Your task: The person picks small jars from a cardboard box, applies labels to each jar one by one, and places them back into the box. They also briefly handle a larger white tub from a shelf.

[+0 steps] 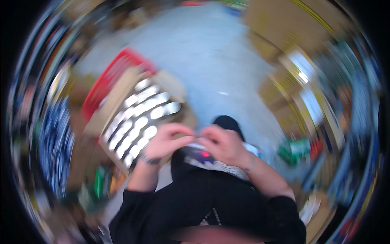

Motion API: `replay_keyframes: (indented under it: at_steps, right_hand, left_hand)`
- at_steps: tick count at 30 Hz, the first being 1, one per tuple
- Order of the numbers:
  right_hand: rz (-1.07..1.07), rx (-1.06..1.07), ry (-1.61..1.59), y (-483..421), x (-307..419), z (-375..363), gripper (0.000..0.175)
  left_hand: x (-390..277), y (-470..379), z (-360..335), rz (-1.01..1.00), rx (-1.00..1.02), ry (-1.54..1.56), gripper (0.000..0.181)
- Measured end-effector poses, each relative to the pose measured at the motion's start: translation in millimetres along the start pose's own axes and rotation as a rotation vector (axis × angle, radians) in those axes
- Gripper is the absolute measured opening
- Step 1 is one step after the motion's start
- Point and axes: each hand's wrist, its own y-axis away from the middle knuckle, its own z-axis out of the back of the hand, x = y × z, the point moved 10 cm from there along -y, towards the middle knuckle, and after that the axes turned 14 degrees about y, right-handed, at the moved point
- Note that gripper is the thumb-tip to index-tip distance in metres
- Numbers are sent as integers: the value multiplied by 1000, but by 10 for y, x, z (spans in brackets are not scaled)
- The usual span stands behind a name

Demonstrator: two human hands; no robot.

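My left hand (170,140) and my right hand (224,146) meet in front of my body, thumbs and fingertips pinched close together. Between them is the edge of a small package (201,154), which looks like clear plastic with something purple and pink inside. Motion blur hides its exact kind. Just left of my left hand stands an open cardboard box (117,100) holding several rows of shiny white items (137,128), too blurred to name. White material with dark marks (225,168) lies under my right hand, close to my lap.
A red plastic crate (105,79) sits behind the open box. Cardboard cartons (283,24) with yellow bands are stacked at the right, near a green item (295,149). Blue items (56,149) line the left. Grey floor (201,45) stretches ahead of my dark shoe (228,123).
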Motion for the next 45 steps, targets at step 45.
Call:
replay_keyframes:
  at_steps: [45]
  right_hand:
    - [219,519,-406,-297,805,-873,11]
  left_hand:
    - [376,1169,1371,-660,-480,1472,52]
